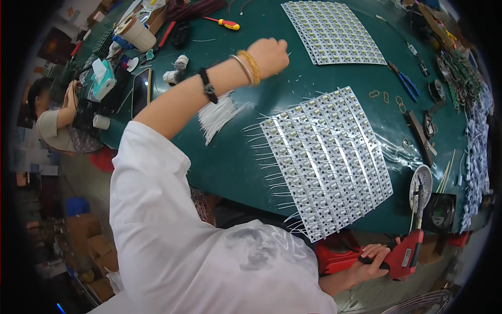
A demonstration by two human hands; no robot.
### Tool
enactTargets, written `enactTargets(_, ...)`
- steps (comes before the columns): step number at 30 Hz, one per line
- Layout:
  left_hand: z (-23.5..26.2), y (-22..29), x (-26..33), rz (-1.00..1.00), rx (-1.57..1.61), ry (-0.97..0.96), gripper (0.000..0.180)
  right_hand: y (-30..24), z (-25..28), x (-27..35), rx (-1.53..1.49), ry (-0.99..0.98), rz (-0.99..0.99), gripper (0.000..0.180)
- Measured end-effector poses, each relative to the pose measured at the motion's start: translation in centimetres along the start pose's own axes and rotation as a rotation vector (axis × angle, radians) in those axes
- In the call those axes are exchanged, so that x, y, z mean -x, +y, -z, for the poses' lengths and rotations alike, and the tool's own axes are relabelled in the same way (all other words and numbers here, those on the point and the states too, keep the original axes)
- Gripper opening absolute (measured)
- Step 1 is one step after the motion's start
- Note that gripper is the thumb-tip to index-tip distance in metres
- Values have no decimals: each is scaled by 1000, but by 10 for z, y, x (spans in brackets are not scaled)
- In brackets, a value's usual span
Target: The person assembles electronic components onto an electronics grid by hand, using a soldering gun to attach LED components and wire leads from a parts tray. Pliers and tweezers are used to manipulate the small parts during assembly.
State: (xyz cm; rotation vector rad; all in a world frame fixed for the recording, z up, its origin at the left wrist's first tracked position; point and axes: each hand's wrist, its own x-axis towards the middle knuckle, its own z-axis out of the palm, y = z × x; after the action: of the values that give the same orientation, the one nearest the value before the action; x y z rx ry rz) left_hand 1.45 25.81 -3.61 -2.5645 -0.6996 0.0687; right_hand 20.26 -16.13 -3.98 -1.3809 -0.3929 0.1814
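My left hand (269,58) is closed over the far middle of the bench, fingers curled. Whatever it may hold is hidden or too small to name. At the lower right my right hand (374,259) grips a red soldering gun (407,256), its long tip pointing up over a small white oval dish (421,188). Between my hands lies a panel of small circuit boards (334,162), tilted on the bench, with thin white wires across it and sticking out from its left edge. A pile of cut white wires (219,118) sits beneath my left forearm.
A second board panel (334,34) lies at the back. Blue-handled pliers (405,83), a dark metal bar (419,137) and a tape measure (440,212) are on the right. A red-yellow screwdriver (225,23) and a phone (141,91) lie left. Another person (55,112) sits far left.
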Motion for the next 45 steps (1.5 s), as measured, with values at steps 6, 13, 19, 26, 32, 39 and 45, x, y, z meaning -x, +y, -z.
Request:
enactTargets(6,-4,30,15,18,102,24,8,-6,-6,0,-13,-32,34,38)
enactTargets(13,27,48,31,430,582,60,11,-13,-8,-2,36,-26,48,38)
enactTargets(19,9,50,45,467,784,315,14,-16,-9,-3,-37,-76,66,38)
enactTargets(26,42,55,50,658,1564,131,15,-21,-1,-23,75,-50,244,40)
enactTargets(32,41,78,26,588,1992,131,14,-48,11,-49,247,-207,403,46)
enactTargets(39,28,100,-21,700,1855,219,13,-50,-38,-72,245,-325,417,53)
enactTargets(45,4,115,-60,734,1615,268,17,-18,-91,-90,179,-373,147,42)
